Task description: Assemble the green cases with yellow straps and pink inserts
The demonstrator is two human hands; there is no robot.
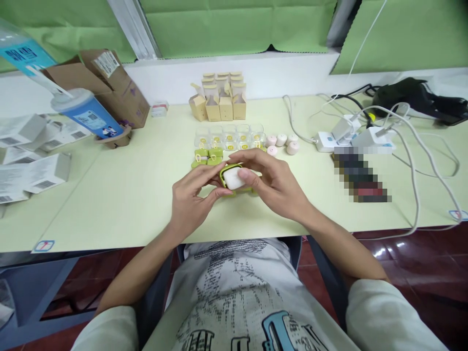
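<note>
Over the middle of the table, my left hand (192, 197) grips a small green case (221, 176) by its left side, thumb below and fingers above. A smooth white rounded piece (232, 178), shaped like an earbud case, sits in its opening. My right hand (278, 183) has its thumb pressed on the white piece and its fingers curled over the top right. Just behind my hands lie several green cases (215, 152) with pale loops, partly covered by my fingers. More green pieces under my right hand are mostly hidden.
Clear plastic boxes (215, 130) with yellow marks and several pale pink round pieces (292, 147) stand behind. Small open cardboard boxes (225, 108) are at the wall. White boxes (47, 173) and a blue tub (93, 117) stand left; power strips (329, 141) with cables lie right.
</note>
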